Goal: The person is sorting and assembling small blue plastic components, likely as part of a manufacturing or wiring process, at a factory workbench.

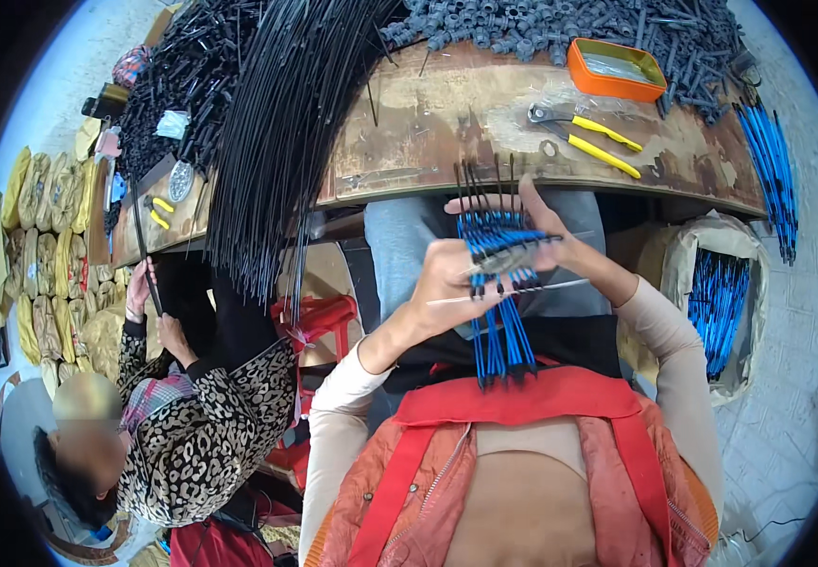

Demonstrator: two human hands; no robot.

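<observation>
My left hand (447, 283) grips a bundle of blue rods with black tips (499, 312) held upright over my lap, the rods fanning out above and below the fist. My right hand (546, 227) is closed around the upper part of the same bundle, thumb raised, fingers touching the black tips. A thin pale rod (513, 288) crosses the bundle sideways between both hands.
A worn wooden bench (447, 123) ahead carries yellow-handled pliers (588, 137), an orange tray (615, 68), a heap of grey fittings (560, 28) and long black rods (276, 142). More blue rods fill a sack (721, 302) at right. Another person (191, 416) works at left.
</observation>
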